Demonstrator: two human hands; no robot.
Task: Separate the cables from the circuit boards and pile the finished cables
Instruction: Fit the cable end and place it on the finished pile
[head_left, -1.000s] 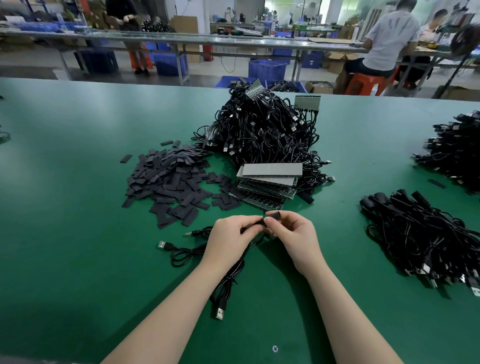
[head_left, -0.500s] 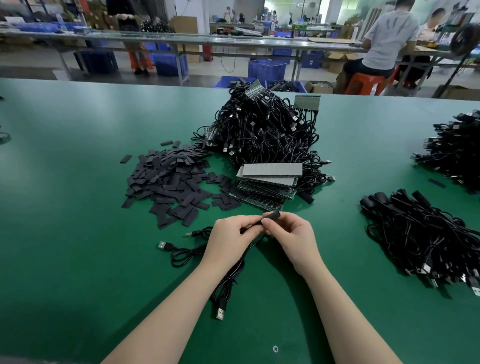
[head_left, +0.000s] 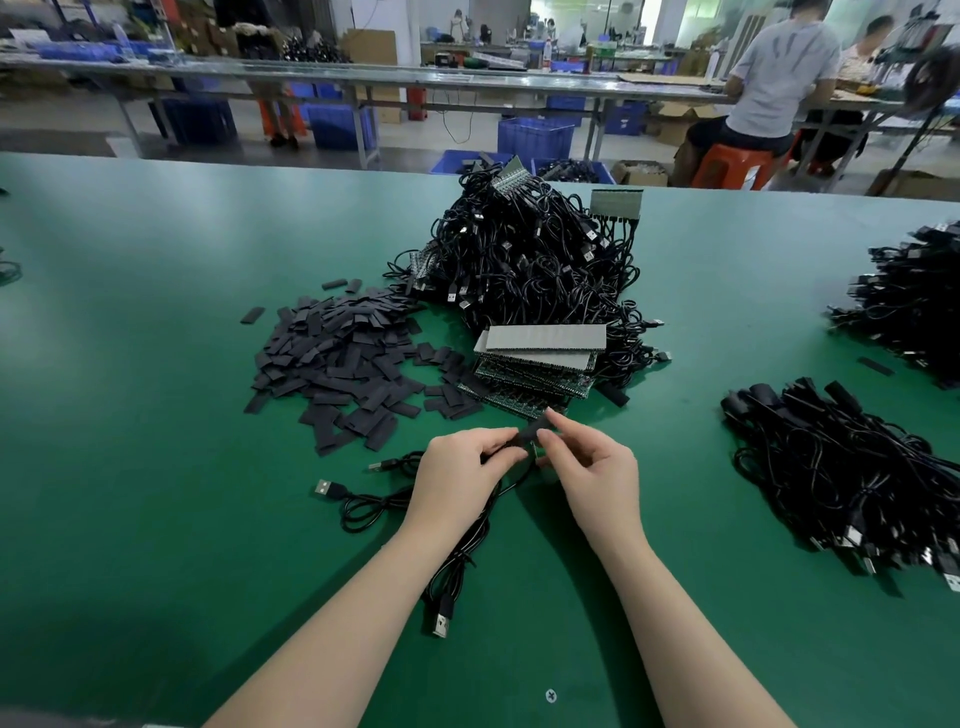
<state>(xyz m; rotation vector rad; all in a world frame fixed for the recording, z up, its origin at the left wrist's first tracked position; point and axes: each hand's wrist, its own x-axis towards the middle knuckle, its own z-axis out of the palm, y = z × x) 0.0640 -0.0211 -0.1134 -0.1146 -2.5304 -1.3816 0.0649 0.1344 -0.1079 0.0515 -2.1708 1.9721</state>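
Both hands meet over the green bench (head_left: 156, 415), just in front of a short stack of circuit boards (head_left: 540, 358). The left hand (head_left: 462, 478) has its grip closed on a black cable (head_left: 467, 545), thumb and fingers curled round it near its upper end. The right hand (head_left: 597, 478) pinches a small black sleeve (head_left: 532, 432) between thumb and forefinger, with a sliver of green board showing just under it (too small to make out further). The two hands nearly touch at the sleeve.

From the left hand the cable runs down toward the viewer and ends in a USB plug (head_left: 441, 623) lying on the bench. A second USB plug (head_left: 324, 488) lies to the left with its loop of cable.

Behind the boards rises a large tangled heap of cables (head_left: 530, 260), some with boards attached. To its left lies a spread of flat black sleeves (head_left: 337, 364). A pile of finished cables (head_left: 857, 483) sits well apart at the right.
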